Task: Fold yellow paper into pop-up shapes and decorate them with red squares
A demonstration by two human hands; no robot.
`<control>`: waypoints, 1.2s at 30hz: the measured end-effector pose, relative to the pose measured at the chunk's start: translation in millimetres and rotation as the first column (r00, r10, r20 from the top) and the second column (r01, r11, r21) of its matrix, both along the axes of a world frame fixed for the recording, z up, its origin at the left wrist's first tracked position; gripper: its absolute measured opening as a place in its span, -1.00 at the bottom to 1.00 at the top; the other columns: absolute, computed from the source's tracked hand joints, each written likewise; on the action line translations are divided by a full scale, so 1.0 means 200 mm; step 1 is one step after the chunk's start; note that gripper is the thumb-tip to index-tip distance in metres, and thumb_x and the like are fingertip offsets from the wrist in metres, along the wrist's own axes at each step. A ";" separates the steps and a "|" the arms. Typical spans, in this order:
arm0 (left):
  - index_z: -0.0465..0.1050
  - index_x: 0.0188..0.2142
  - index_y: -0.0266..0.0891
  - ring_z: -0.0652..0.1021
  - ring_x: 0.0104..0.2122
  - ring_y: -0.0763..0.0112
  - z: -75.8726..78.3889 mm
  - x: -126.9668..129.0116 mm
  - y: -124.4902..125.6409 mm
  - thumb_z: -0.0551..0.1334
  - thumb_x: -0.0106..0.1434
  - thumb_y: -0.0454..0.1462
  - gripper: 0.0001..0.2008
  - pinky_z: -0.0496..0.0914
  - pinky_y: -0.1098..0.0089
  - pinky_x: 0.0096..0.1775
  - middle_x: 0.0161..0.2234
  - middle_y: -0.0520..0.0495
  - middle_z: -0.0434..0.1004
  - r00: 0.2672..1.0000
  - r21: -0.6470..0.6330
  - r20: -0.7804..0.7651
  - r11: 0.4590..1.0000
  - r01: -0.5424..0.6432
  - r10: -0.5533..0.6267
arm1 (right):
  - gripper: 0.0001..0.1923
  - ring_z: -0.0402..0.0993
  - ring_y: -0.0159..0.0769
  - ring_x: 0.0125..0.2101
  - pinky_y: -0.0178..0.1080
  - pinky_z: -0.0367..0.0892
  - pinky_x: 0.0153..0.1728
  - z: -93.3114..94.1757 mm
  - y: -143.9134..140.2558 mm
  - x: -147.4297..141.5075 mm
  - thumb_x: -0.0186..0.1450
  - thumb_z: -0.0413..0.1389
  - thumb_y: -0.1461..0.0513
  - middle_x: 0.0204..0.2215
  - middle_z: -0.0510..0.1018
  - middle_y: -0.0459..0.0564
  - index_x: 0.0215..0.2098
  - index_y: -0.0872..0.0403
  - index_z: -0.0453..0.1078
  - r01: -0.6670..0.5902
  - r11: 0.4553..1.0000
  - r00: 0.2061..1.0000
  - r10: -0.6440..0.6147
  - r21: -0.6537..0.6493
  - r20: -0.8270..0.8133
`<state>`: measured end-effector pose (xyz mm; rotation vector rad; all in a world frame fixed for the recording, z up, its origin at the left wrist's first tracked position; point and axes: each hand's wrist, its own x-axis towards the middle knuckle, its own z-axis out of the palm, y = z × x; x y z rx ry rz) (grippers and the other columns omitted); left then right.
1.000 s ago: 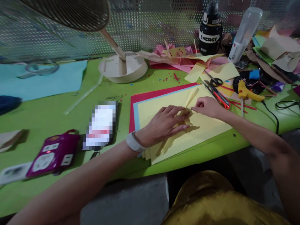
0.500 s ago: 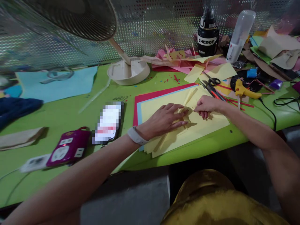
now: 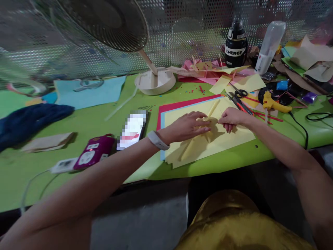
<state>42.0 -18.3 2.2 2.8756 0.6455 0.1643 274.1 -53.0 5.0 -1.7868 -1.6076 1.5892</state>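
A stack of coloured paper sheets [image 3: 231, 139] lies on the table with pale yellow on top and blue and red edges showing. My left hand [image 3: 186, 127] is curled around a slim rolled piece of yellow paper [image 3: 213, 108], which slants across the sheets and passes under the fingers. To its right, my right hand [image 3: 230, 119] is closed in a pinch just above the yellow sheet. Whatever lies between its fingertips is too small to make out. The fingertips of both hands face each other, a small gap apart.
Behind the stack lie scissors [image 3: 240, 93], a yellow glue gun [image 3: 275, 103] and paper scraps [image 3: 205, 71]. A black bottle [image 3: 235, 48] and a fan base [image 3: 156, 83] stand farther back. A phone [image 3: 133, 130] and a purple power strip [image 3: 95, 151] are at left.
The view has turned left, so the table things appear farther right. My left hand and the yellow roll have tilted slightly, showing more of the roll. My right hand stays pinched.
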 end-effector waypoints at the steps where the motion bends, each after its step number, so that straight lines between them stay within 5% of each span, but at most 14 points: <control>1: 0.60 -0.08 -0.20 0.53 -0.05 0.15 0.03 0.02 0.01 0.04 0.42 0.04 -0.53 0.41 0.18 -0.03 0.02 -0.28 0.54 0.996 -0.023 0.033 0.996 -0.081 0.082 | -0.64 0.44 -0.43 -0.74 -0.43 0.38 -0.66 0.00 0.00 0.00 0.29 0.25 0.30 -0.73 0.52 -0.02 -0.65 0.13 0.35 0.005 1.000 1.000 -0.005 0.001 0.000; 3: 0.59 -0.30 -0.27 0.54 -0.27 0.20 0.09 0.08 0.04 0.14 0.33 0.03 -0.57 0.40 0.26 -0.23 -0.23 -0.23 0.59 0.942 -0.071 0.024 0.940 -0.333 0.335 | -0.62 0.42 -0.44 -0.74 -0.43 0.37 -0.66 0.01 -0.01 0.00 0.29 0.25 0.30 -0.75 0.50 -0.03 -0.66 0.12 0.34 0.007 1.000 1.000 -0.007 0.001 -0.006; 5: 0.55 -0.45 -0.25 0.49 -0.45 0.29 0.14 0.14 0.08 0.23 0.23 0.05 -0.59 0.33 0.33 -0.38 -0.47 -0.12 0.54 0.886 -0.251 -0.134 0.850 -0.463 0.443 | -0.60 0.41 -0.45 -0.75 -0.44 0.35 -0.67 0.00 -0.01 -0.01 0.31 0.23 0.30 -0.78 0.48 -0.05 -0.68 0.12 0.34 -0.002 1.000 1.000 0.002 0.005 -0.005; 8: 0.46 -0.64 -0.21 0.42 -0.56 0.39 0.17 0.22 0.13 0.35 0.07 0.08 -0.57 0.27 0.37 -0.45 -0.64 -0.03 0.44 0.869 -0.522 -0.344 0.696 -0.492 0.357 | -0.59 0.40 -0.47 -0.75 -0.45 0.34 -0.67 -0.01 0.00 -0.01 0.32 0.21 0.30 -0.78 0.48 -0.06 -0.68 0.11 0.33 -0.005 1.000 1.000 0.005 0.009 0.010; 11: 0.43 -0.72 -0.19 0.35 -0.61 0.43 0.16 0.27 0.16 0.42 -0.03 0.07 -0.56 0.21 0.37 -0.48 -0.69 -0.02 0.39 0.844 -0.571 -0.419 0.626 -0.531 0.335 | -0.61 0.40 -0.45 -0.76 -0.42 0.37 -0.66 -0.03 0.01 -0.01 0.30 0.22 0.30 -0.76 0.50 -0.05 -0.67 0.11 0.33 0.004 1.000 1.000 -0.004 0.008 0.011; 17: 0.45 -0.72 -0.19 0.29 -0.63 0.46 0.13 0.30 0.19 0.44 -0.09 0.08 -0.57 0.14 0.38 -0.50 -0.69 -0.02 0.36 0.836 -0.582 -0.458 0.609 -0.538 0.301 | -0.62 0.45 -0.42 -0.73 -0.43 0.37 -0.67 -0.03 0.01 -0.01 0.31 0.15 0.35 -0.77 0.49 -0.05 -0.66 0.09 0.33 -0.009 1.000 1.000 0.009 -0.009 0.002; 26: 0.48 -0.70 -0.18 0.31 -0.61 0.44 0.14 0.26 0.24 0.43 -0.13 0.11 -0.56 0.12 0.39 -0.50 -0.68 -0.03 0.36 0.837 -0.545 -0.492 0.665 -0.511 0.240 | -0.63 0.43 -0.46 -0.75 -0.48 0.31 -0.72 -0.04 0.01 0.00 0.32 0.22 0.30 -0.77 0.49 -0.05 -0.65 0.13 0.34 -0.004 1.000 1.000 0.004 0.002 -0.024; 36: 0.52 -0.72 -0.19 0.20 -0.67 0.49 0.13 0.21 0.27 0.45 -0.10 0.05 -0.61 0.03 0.38 -0.51 -0.73 -0.01 0.28 0.795 -0.525 -0.542 0.629 -0.574 0.273 | -0.58 0.41 -0.47 -0.77 -0.49 0.29 -0.74 -0.05 0.01 0.00 0.32 0.21 0.32 -0.79 0.48 -0.05 -0.70 0.13 0.33 0.004 1.000 0.999 -0.004 0.007 -0.046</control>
